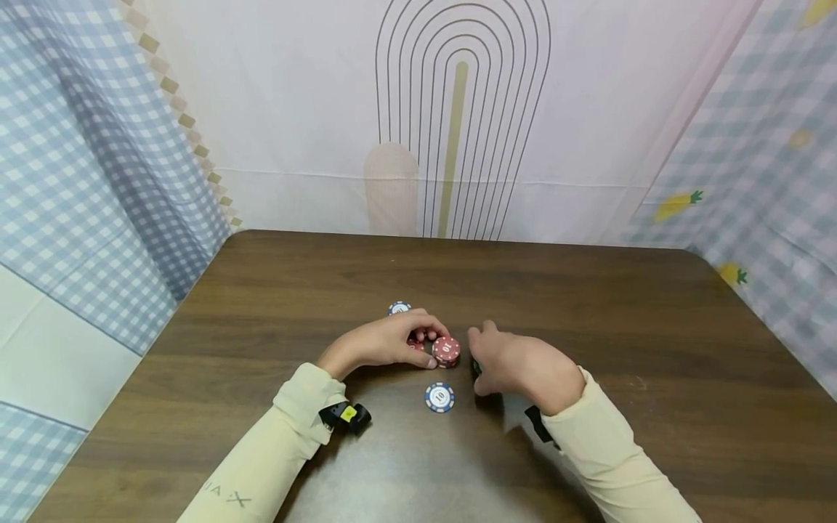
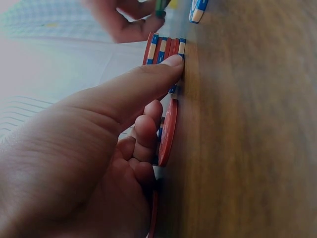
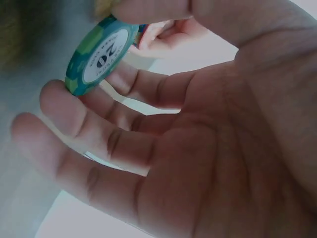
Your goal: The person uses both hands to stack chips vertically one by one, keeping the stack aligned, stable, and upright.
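Green "20" chip — in right hand

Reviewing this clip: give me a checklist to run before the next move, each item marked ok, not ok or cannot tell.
1. Green chip pinched by the right hand: ok.
2. Left hand touching the red-topped stack: ok, thumb against its side.
3. Green chip set on the stack: not ok, held apart from it.
4. Nearer blue chip clear of both hands: ok.
5. Exact number of chips in the stack: cannot tell.
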